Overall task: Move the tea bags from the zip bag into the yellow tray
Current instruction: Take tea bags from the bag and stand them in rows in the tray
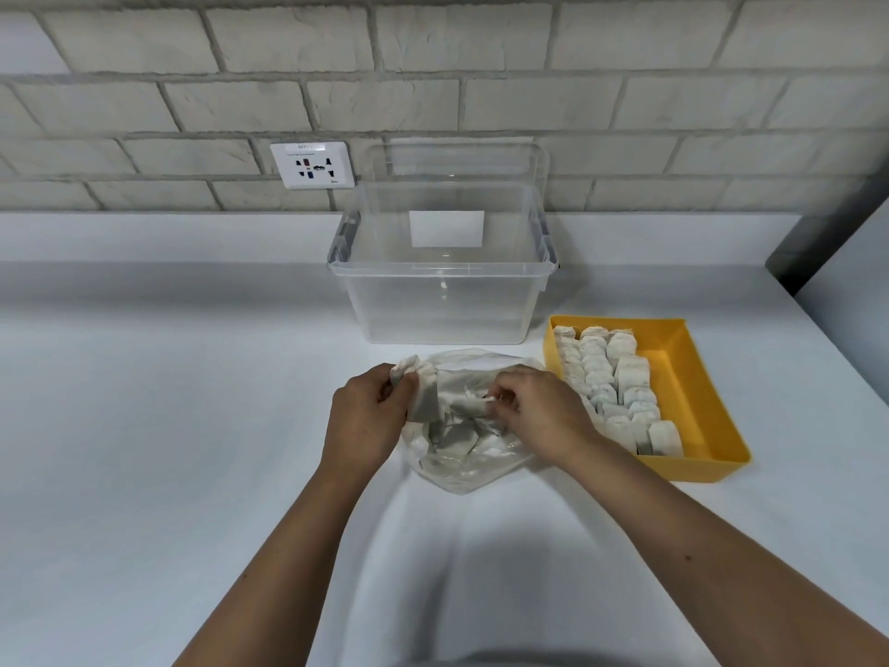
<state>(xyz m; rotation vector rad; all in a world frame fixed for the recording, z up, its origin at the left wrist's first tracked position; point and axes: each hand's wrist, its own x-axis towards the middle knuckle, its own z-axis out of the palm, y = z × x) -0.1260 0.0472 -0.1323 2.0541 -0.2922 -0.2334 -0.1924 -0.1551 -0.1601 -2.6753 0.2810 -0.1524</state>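
White counter (168, 377), tea bags (620, 387) filling yellow tray (692, 373), more in zip bag (462, 469)

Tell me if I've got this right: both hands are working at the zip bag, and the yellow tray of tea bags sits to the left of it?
Not quite. The head view shows the yellow tray to the right of the zip bag, not the left. The rest holds: the left hand and right hand are both at the bag, and rows of tea bags fill the tray's left part.
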